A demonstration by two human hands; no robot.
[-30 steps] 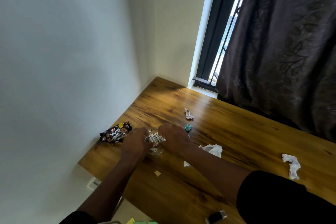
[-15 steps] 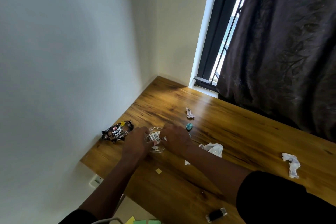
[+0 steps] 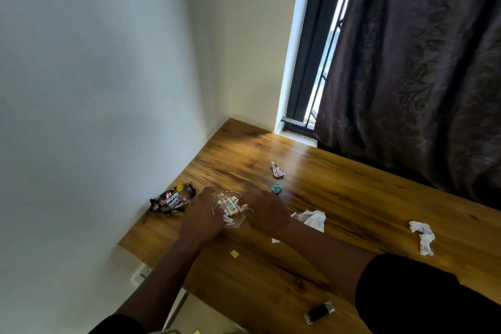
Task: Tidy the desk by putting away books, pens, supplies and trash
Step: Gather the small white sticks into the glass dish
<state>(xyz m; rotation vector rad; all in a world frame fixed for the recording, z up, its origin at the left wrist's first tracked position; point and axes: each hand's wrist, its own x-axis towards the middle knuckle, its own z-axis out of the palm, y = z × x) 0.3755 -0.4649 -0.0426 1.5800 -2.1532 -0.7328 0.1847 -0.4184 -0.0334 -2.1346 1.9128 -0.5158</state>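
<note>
Wooden desk (image 3: pixel 339 198): glass bowl (image 3: pixel 229 210) holds white sticks (image 3: pixel 230 205), long axes near-to-far; left hand (image 3: pixel 200 217) and right hand (image 3: pixel 264 210) curl around its rim

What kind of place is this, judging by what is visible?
Probably a room in a home, at a desk in a corner: a wooden desk against a plain wall, a dark curtain over a barred window, and a biscuit wrapper among paper scraps.

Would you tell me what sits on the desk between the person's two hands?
In the head view, a clear glass dish holding small white sticks sits between the left hand and right hand.
</note>
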